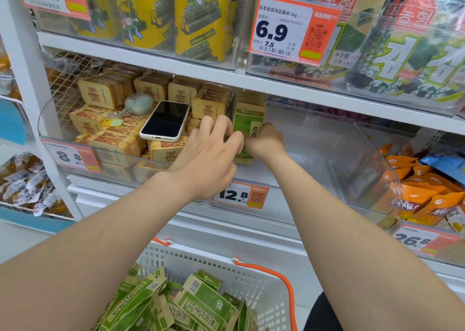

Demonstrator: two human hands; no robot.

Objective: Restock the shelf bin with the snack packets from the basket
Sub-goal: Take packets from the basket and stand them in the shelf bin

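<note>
A few green-and-tan snack packets [247, 119] stand upright against the left wall of a clear plastic shelf bin [352, 154] on the middle shelf. Both hands reach into that bin. My left hand [208, 152] grips the packets from the left side, fingers curled over their edge. On the right side my right hand [266, 143] holds the same packets, its fingers partly hidden behind them. The rest of the bin looks bare. Below, a white basket [264, 288] with orange handles holds several more of the green packets [181, 303].
A neighbouring bin on the left holds tan biscuit packs, with a phone [164, 120] and a key ring [137, 104] lying on top. Orange snack bags [422, 197] fill the bin to the right. A 12.8 price tag [240, 194] hangs under the bin. Seaweed packs sit on the shelf above.
</note>
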